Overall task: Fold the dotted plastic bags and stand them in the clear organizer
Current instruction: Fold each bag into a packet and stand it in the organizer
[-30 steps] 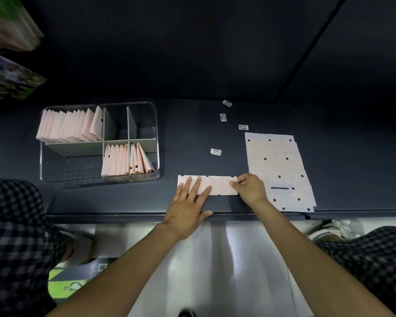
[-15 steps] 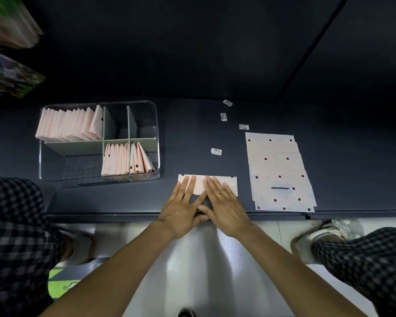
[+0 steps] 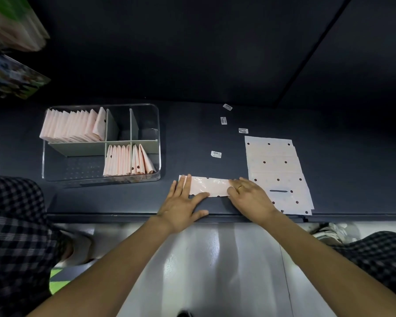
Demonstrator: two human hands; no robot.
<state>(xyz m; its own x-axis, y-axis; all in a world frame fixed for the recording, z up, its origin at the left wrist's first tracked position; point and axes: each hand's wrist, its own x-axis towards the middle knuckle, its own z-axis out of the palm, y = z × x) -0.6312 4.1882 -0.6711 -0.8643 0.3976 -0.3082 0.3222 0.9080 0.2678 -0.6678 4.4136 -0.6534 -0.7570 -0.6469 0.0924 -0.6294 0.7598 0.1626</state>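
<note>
A pink dotted bag folded into a long strip (image 3: 209,186) lies flat near the dark table's front edge. My left hand (image 3: 183,202) presses its left end with straight fingers. My right hand (image 3: 249,197) lies flat over its right end, a ring on one finger. To the right lies a stack of unfolded dotted bags (image 3: 275,165). The clear organizer (image 3: 157,143) stands at the left, with folded bags upright in its back left compartment (image 3: 73,126) and its front right compartment (image 3: 128,162).
Several small white labels (image 3: 216,154) lie scattered on the dark table (image 3: 192,138) behind the strip. The table's front edge (image 3: 124,217) runs just under my wrists. Checked trouser legs flank the white floor below. Colourful packets (image 3: 12,74) sit at the far left.
My right hand slid from the strip's middle, beside my left hand, out to its right end. My left hand stayed on the left end.
</note>
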